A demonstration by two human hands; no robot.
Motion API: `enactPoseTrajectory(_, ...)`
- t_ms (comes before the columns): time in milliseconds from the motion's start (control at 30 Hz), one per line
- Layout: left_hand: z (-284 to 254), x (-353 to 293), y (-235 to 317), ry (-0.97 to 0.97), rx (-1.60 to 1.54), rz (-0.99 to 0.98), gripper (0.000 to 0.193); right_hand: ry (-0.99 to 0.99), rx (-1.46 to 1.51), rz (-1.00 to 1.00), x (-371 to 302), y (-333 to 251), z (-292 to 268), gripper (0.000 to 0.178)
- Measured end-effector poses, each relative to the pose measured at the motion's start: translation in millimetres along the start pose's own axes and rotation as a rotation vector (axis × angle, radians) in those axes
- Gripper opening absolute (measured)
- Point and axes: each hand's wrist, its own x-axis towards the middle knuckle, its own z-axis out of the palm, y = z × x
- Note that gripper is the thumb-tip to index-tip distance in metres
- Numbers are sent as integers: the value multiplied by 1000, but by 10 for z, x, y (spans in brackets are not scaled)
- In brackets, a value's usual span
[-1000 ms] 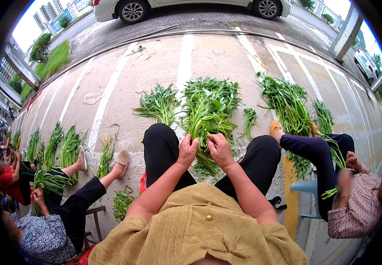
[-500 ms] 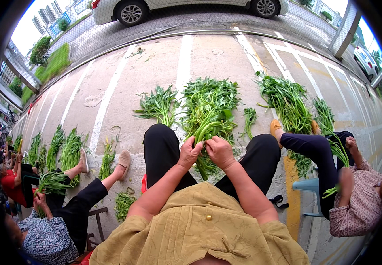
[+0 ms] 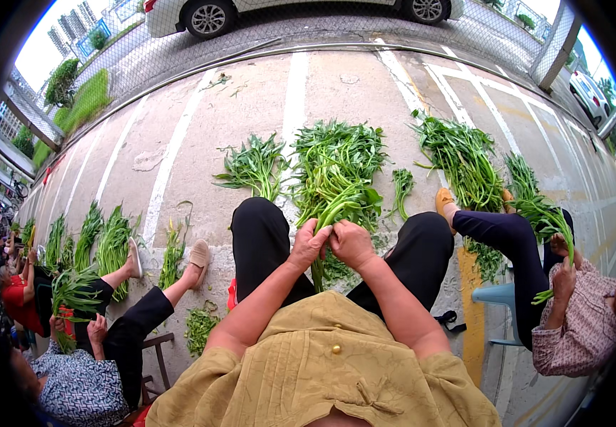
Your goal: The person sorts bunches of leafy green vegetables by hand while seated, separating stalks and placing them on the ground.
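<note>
Left hand and right hand side by side at centre of frame, both closed around a bunch of green stems, held over the knees. Behind the bunch, big pile of greens on the pavement. Smaller pile left of it, another pile at upper right.

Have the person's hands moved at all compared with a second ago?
Yes, slightly. The left hand and right hand have drawn together around the green stems, judged against the black-trousered knees, which stay put.
</note>
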Motion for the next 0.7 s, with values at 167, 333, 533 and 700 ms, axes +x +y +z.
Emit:
enactPoseTrajectory(167,73,14,13,24,11,14,18,107,171,163,34,17,19,11)
enactPoseTrajectory(333,20,-5,50,96,-89,12,17,284,432,521,63,448,88,10)
enactPoseTrajectory(533,-140,-4,140,198,-290,3,17,213,651,429,17,623,144,14)
enactPoseTrajectory(700,-123,-17,108,190,-235,4,18,70,467,254,-33,205,29,13)
